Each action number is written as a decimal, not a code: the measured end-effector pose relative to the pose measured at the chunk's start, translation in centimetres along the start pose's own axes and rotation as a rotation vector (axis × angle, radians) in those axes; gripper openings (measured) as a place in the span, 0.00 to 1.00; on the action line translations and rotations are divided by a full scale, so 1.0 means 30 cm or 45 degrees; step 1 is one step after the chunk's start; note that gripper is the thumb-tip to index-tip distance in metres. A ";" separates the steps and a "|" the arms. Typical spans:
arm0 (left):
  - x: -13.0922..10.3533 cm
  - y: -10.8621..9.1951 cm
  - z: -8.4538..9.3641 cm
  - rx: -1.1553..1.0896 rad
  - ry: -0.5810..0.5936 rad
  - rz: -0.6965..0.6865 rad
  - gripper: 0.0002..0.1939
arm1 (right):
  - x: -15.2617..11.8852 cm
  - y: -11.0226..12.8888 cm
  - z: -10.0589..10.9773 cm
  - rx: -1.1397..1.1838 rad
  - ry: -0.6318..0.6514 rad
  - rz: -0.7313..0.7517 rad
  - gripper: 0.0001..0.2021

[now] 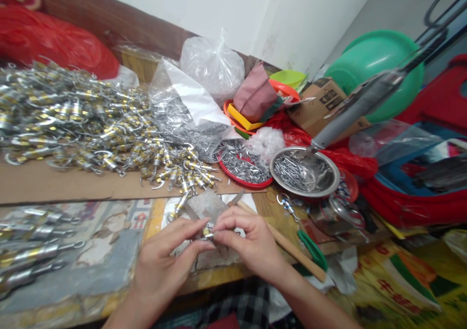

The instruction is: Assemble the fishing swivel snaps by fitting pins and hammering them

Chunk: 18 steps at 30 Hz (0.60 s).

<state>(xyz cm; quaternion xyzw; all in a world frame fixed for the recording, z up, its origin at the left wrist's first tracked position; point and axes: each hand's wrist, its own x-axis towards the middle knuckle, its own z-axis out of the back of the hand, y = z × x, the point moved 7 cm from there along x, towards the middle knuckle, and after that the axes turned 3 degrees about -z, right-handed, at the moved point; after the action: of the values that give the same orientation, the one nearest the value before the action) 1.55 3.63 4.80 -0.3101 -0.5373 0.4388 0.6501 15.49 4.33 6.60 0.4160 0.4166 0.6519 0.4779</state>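
Observation:
Both hands meet over the near edge of the table around a small silver-and-brass metal fitting (207, 233). My left hand (166, 251) pinches its left side between thumb and fingers. On the other side, my right hand (250, 239) grips it with thumb and fingertips. Much of the fitting is hidden by the fingers. Just beyond lies a grey metal block (206, 203), with one similar fitting (178, 205) leaning at its left. A wooden handle (299, 253) runs diagonally from behind my right hand toward the lower right.
A large heap of silver-and-brass fittings (83, 119) covers the cardboard at left. Larger ones (40, 244) lie nearer. A red tray (251, 183) of small metal pieces and a steel bowl (333, 183) of pins stand beyond my right hand. A grey lever (357, 107) slants above the bowl.

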 end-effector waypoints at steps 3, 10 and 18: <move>-0.001 -0.006 -0.006 -0.038 0.063 0.010 0.08 | -0.013 0.007 -0.006 -0.056 0.007 0.052 0.04; -0.008 0.033 0.012 -0.175 0.099 0.256 0.04 | -0.125 0.086 -0.034 -0.652 -0.011 0.845 0.12; 0.015 0.006 0.019 0.007 0.144 0.160 0.05 | -0.138 0.117 -0.044 -0.894 0.046 1.105 0.11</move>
<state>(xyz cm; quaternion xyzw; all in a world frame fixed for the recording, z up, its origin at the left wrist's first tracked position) 0.97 4.08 4.97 -0.3656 -0.4780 0.4621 0.6514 14.08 -0.55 8.90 0.3538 -0.0270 0.8956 0.2683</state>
